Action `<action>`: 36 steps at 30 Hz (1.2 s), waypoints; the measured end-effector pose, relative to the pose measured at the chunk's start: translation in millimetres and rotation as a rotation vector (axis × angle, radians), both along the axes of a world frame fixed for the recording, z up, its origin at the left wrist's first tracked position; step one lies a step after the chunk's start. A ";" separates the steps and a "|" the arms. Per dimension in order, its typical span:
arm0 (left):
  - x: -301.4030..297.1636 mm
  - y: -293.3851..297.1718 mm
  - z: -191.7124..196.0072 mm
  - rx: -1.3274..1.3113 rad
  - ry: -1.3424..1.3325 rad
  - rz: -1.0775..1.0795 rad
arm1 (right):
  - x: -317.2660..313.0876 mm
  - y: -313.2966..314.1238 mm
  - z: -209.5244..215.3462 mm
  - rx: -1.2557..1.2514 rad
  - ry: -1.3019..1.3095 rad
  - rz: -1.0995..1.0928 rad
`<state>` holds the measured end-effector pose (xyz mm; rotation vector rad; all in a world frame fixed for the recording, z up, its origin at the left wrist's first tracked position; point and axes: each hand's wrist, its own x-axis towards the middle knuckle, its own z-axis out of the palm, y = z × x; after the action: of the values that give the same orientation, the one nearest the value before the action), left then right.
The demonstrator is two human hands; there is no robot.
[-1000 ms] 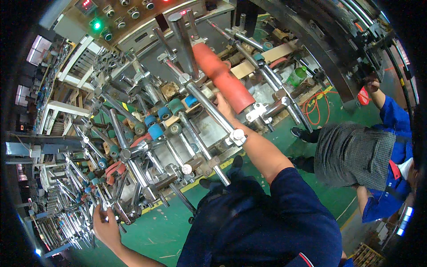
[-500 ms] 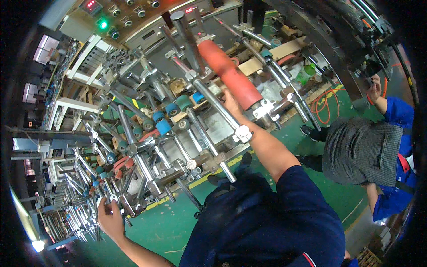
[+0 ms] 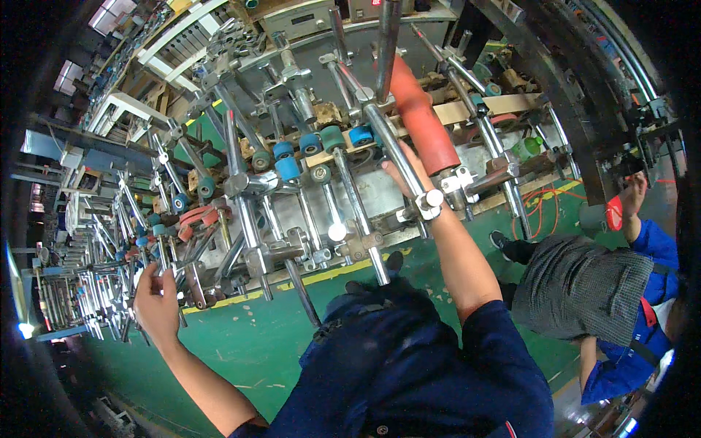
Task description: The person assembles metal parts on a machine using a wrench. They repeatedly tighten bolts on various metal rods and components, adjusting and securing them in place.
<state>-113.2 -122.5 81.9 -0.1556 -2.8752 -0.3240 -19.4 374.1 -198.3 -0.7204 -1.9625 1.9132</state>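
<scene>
My left hand (image 3: pixel 155 301) is at the near left, thumb and forefinger apart, beside the ends of several metal rods; I see nothing held in it. My right arm reaches under a slanted chrome rod (image 3: pixel 394 150) with a clamp at its near end. Beyond that rod my right hand (image 3: pixel 404 172) shows in part, fingers apart, just left of a long red roller (image 3: pixel 431 135). The rod covers some of the hand, and no held object is visible. Left of it stand blue and green wheels (image 3: pixel 332 139) on metal arms.
Rods and clamps line the long machine frame (image 3: pixel 252 182). A co-worker in blue with a dark checked apron (image 3: pixel 580 285) stands at the right, one hand at the machine. An orange hose (image 3: pixel 548 204) lies on the green floor (image 3: pixel 241 343). A green bottle (image 3: pixel 527 148) lies among the machine parts.
The view has shifted, so the machine sits farther right and higher in the picture. My right hand stays beside the red roller; my left hand remains by the rods at the left.
</scene>
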 end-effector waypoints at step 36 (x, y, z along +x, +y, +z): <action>-4.8 12.9 4.1 -0.012 -0.027 0.156 | -142.8 223.0 254.0 1.450 -0.204 -0.002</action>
<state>-118.0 -109.6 86.0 0.0711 -2.8940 -0.2818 -162.2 597.1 55.7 -0.4100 -2.6716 0.0550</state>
